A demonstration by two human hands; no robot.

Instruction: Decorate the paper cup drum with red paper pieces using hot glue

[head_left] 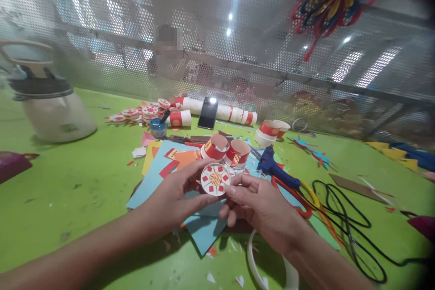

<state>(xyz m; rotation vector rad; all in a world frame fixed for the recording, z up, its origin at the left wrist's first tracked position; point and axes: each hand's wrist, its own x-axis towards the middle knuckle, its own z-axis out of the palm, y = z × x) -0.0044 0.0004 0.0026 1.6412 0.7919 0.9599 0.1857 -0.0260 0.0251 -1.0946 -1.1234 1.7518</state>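
A round white paper piece (215, 180) with red patches and a yellow-orange centre pattern faces me at the middle of the view. My left hand (180, 195) grips its left side, thumb below and fingers above. The thumb and fingertips of my right hand (253, 199) close on its lower right edge. Just behind it, two red-and-white cup rings (215, 147) (237, 153) stand on coloured paper. Light blue sheets (204, 231) lie under my hands.
A blue glue gun (277, 170) and black cable (343, 222) lie to the right, near red-handled scissors (302, 210). Behind are a phone (208, 113), a blue jar (158, 128) and a long cup tube (224, 112). A large jug (59, 115) stands left; a white ring (253, 263) lies in front.
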